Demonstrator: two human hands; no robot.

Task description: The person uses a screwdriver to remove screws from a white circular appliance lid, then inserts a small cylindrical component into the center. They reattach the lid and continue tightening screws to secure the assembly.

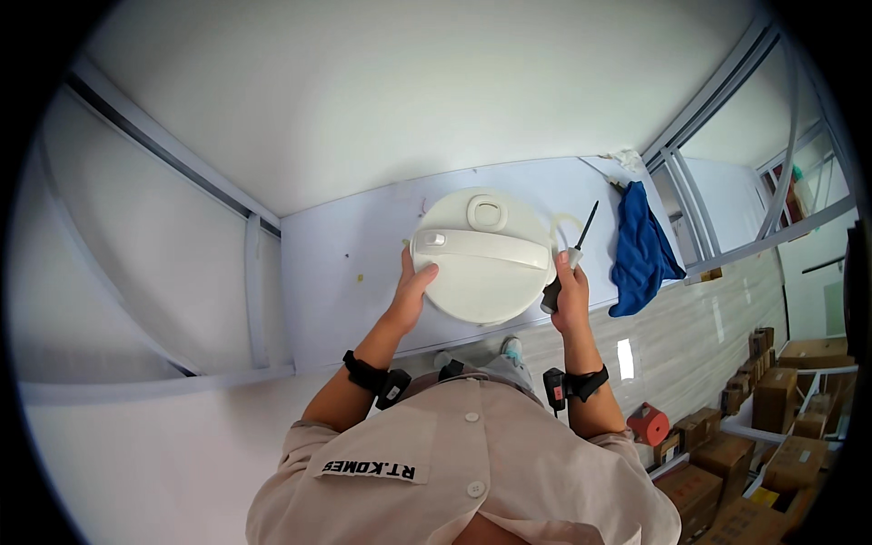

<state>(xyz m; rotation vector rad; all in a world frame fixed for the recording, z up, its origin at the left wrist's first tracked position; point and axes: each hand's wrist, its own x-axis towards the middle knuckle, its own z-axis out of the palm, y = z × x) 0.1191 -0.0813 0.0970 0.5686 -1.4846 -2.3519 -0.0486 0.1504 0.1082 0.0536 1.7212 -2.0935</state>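
Observation:
A round cream-white appliance [486, 295], which looks like a rice cooker seen from above, stands on the pale table in front of me. A curved carrying handle crosses its lid, with a small square button at the left end and an oval vent piece on the far side. My left hand [414, 289] grips its left edge, thumb on top and the other fingers hidden below the rim. In my right hand [570, 295] is a screwdriver [575, 258] with a dark and light handle, its shaft pointing up and away. That hand is against the cooker's right edge.
A blue cloth [641, 250] lies at the table's right end, beside another thin tool [599, 173] and crumpled white plastic [627, 161]. Small scraps dot the table [336, 309]. Framed panels stand on both sides. Cardboard boxes [775, 400] and a red roll [649, 424] are at the lower right.

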